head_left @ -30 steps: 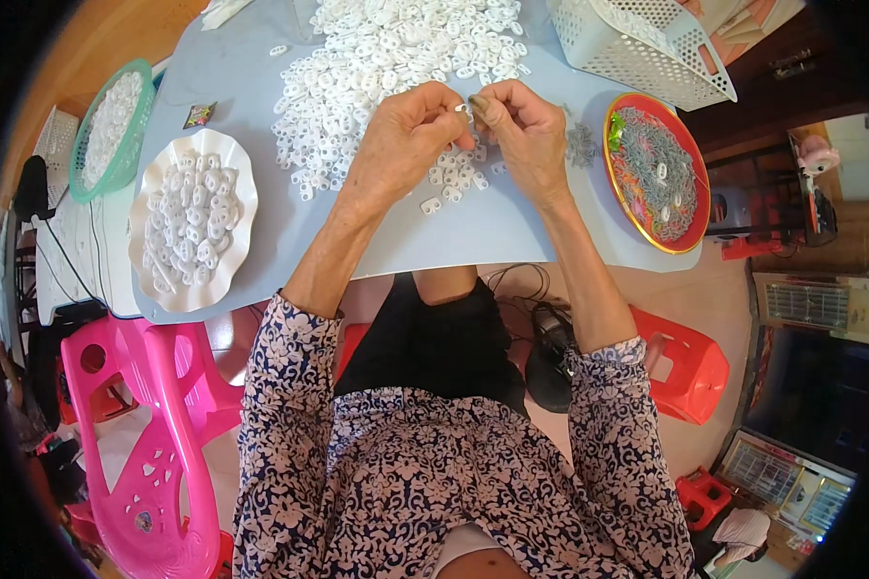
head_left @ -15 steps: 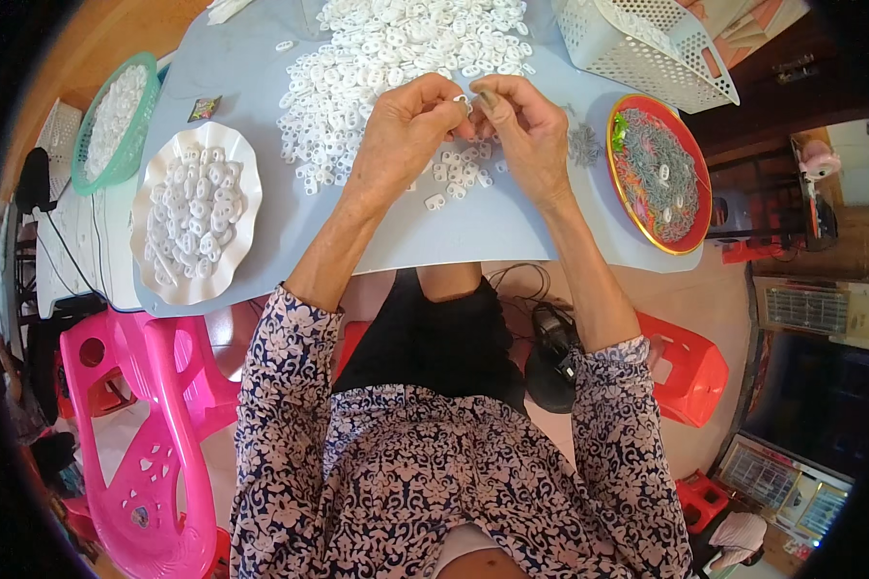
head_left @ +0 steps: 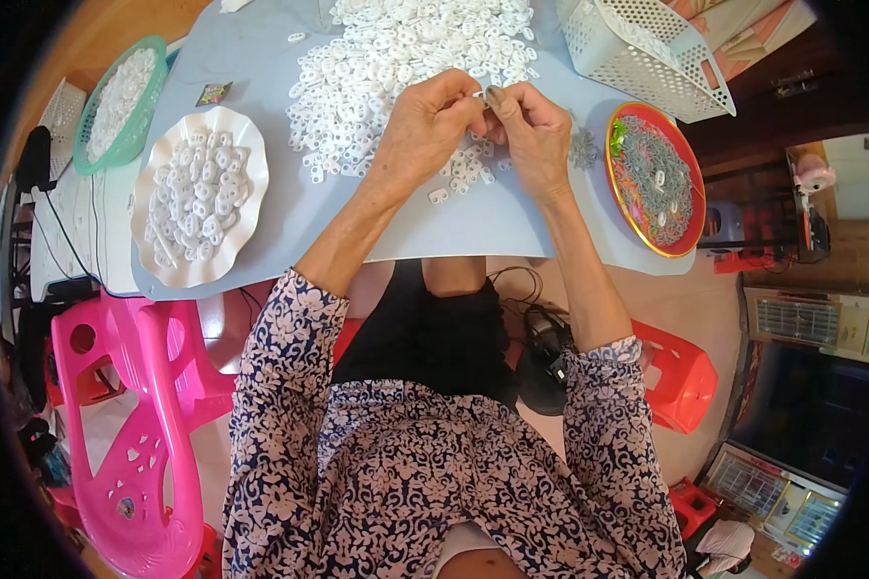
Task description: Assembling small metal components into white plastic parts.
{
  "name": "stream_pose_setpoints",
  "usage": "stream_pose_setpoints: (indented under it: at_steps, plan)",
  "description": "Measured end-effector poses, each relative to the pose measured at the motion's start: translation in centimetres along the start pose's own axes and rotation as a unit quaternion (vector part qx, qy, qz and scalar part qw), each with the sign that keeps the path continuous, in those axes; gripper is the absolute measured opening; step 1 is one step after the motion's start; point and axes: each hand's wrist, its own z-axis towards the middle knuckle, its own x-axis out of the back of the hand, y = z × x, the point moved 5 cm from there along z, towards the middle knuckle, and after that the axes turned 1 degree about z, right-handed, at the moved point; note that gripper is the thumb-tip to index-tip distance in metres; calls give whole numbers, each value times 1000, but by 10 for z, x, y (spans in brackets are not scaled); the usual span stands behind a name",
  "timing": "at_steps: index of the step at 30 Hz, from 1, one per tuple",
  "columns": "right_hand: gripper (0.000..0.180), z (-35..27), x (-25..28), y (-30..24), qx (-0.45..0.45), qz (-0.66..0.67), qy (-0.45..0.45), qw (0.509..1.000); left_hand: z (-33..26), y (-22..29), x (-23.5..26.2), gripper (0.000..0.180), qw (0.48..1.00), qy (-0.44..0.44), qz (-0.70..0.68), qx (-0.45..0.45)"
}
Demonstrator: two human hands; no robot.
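Observation:
My left hand [head_left: 430, 121] is closed in a pinch above the table, with a sliver of a small white plastic piece [head_left: 479, 95] showing at its fingertips. My right hand [head_left: 531, 135] meets it there, thumb and forefinger pressed together; whatever they hold is too small and hidden to name. Behind and below the hands spreads a large heap of white two-holed plastic pieces [head_left: 357, 92]. A few loose ones [head_left: 463, 169] lie just under my fingers. Beside my right hand is a little pile of thin grey metal bits [head_left: 582, 150].
A white wavy-rimmed dish [head_left: 253, 207] of white pieces stands at left, a red gold-rimmed plate [head_left: 613, 198] of grey bits at right. Farther out are a green basket [head_left: 150, 116] and a white perforated basket [head_left: 637, 72]. A pink chair [head_left: 179, 434] stands lower left.
The view has shifted slightly. Both hands stay fingertip to fingertip, and the white piece between them now shows less.

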Motion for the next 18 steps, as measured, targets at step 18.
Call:
stream_pose_setpoints:
  at_steps: [18]
  plan:
    - [15, 2, -2, 10, -27, 127, -9, 992, 1, 1, 1, 15, 1000, -9, -13, 10]
